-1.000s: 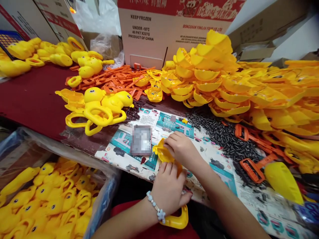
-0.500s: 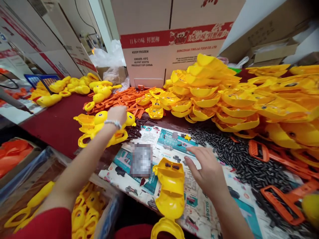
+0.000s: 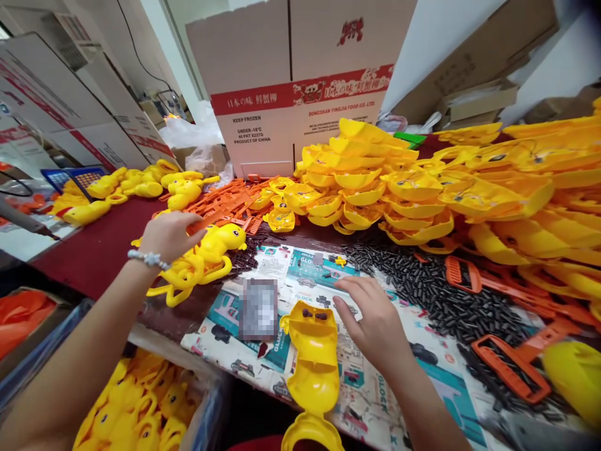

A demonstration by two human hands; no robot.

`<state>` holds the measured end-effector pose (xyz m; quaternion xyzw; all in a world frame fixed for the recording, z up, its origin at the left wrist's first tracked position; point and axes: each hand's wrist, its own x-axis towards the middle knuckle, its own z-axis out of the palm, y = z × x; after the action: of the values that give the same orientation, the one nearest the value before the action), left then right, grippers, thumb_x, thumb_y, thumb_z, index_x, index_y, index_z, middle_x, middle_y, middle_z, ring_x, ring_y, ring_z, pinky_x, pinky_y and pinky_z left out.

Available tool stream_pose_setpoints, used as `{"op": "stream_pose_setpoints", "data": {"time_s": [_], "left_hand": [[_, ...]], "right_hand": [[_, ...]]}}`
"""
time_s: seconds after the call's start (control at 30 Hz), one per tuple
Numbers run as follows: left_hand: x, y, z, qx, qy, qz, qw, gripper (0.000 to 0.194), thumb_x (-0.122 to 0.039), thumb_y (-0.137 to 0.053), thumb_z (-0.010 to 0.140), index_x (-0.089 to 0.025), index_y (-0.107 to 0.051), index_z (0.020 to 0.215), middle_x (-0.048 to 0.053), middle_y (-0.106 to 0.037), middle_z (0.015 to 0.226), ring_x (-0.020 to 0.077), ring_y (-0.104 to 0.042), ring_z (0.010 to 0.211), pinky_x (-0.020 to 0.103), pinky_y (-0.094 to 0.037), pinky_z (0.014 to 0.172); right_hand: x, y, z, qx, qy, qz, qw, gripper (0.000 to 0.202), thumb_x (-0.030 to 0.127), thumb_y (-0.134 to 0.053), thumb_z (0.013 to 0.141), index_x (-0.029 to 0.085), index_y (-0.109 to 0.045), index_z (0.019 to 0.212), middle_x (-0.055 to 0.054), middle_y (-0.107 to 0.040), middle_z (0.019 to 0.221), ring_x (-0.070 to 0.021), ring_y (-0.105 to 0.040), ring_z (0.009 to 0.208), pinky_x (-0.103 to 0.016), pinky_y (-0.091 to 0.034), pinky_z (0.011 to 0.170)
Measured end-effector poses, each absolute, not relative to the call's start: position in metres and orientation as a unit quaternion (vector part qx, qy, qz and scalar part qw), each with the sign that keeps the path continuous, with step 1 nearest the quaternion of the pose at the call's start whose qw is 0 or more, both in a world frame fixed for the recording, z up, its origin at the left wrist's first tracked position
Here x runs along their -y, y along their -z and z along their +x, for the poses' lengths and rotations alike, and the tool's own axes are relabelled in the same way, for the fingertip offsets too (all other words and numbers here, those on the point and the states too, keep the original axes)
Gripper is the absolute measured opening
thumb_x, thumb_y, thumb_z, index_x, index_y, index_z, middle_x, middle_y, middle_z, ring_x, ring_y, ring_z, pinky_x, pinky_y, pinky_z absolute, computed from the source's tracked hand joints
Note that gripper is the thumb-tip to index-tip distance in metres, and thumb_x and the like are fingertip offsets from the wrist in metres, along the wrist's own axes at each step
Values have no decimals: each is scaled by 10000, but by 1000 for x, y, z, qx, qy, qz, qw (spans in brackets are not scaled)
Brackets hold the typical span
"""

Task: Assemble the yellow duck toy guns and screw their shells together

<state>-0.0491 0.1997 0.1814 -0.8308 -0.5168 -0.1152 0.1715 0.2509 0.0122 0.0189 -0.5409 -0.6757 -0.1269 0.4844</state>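
Reaching forward over the dark red tabletop (image 3: 89, 250), the left hand (image 3: 166, 235) is curling its fingers down onto a cluster of assembled yellow plastic duck-shaped toys (image 3: 206, 257); the palm is covering the nearest one, and whether the fingers are actually gripping it cannot be told. A white beaded bracelet (image 3: 148, 258) is sitting on that wrist. The right hand (image 3: 373, 319) is hovering open, fingers spread and slightly bent, holding nothing, just beside an open yellow plastic duck half-shell (image 3: 313, 357) that is lying hollow side up on printed paper sheets (image 3: 300, 269) at the near edge of the table, with two dark spots showing inside its upper end. A scatter of small black plastic pins (image 3: 422, 282) is lying beyond and to the right of this hand, and orange plastic scoop frames (image 3: 509, 369) are lying among them. A big heap of nested yellow plastic half-shells (image 3: 375, 188) is filling the far right of the table, and a tangle of thin orange plastic parts (image 3: 230, 200) is lying in front of a white cardboard carton with a red band (image 3: 291, 94). Below the table's left edge, a bin lined with clear plastic (image 3: 206, 407) is holding more yellow ducks.
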Motion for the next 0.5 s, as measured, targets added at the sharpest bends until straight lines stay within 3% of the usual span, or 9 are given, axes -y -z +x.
{"op": "stream_pose_setpoints", "data": {"time_s": [0.03, 0.1, 0.2, 0.3, 0.4, 0.5], "left_hand": [[-178, -173, -49, 506, 138, -838, 149, 294, -447, -498, 803, -208, -643, 896, 121, -679, 921, 309, -640, 900, 424, -475, 797], [-130, -148, -43, 472, 219, -854, -7, 291, -481, -581, 790, -204, -628, 868, 65, -675, 792, 240, -645, 743, 359, -489, 714], [-54, -97, -21, 425, 297, -785, -339, 258, -439, -599, 836, -185, -575, 873, 36, -630, 746, 165, -598, 645, 260, -463, 559], [9, -48, 11, 262, 260, -642, -672, 426, -593, -560, 816, -169, -541, 773, 3, -512, 632, 97, -434, 506, 206, -356, 451], [40, -24, 36, 157, 198, -633, -732, 507, -628, -428, 865, -160, -520, 692, 34, -518, 656, 130, -502, 596, 240, -453, 585], [34, -27, 41, 88, 130, -769, -619, 482, -549, -343, 922, -156, -617, 871, 99, -638, 848, 211, -611, 844, 327, -507, 831]], "right_hand": [[-10, -22, 247, 680, 111, -533, 491, 132, 224, -491, 931, 149, -571, 1005, -74, -627, 940, -193, -562, 916, -330, -481, 807], [2, -30, 236, 694, 62, -502, 511, 111, 188, -489, 925, 170, -568, 1001, -57, -640, 928, -171, -587, 889, -302, -495, 790], [35, -37, 210, 712, -42, -461, 529, 142, 203, -460, 931, 205, -538, 1049, -48, -655, 960, -158, -619, 906, -274, -518, 801], [76, -33, 178, 690, -179, -477, 514, 355, 366, -379, 971, 225, -402, 1297, -109, -615, 1168, -199, -606, 1076, -315, -536, 875], [107, -19, 156, 606, -275, -478, 574, 436, 409, -337, 978, 255, -276, 1381, -130, -632, 1112, -210, -656, 970, -320, -581, 757], [123, -8, 156, 517, -199, -526, 645, 365, 302, -362, 972, 307, -302, 1332, -42, -615, 792, -182, -642, 705, -311, -567, 602]]}}
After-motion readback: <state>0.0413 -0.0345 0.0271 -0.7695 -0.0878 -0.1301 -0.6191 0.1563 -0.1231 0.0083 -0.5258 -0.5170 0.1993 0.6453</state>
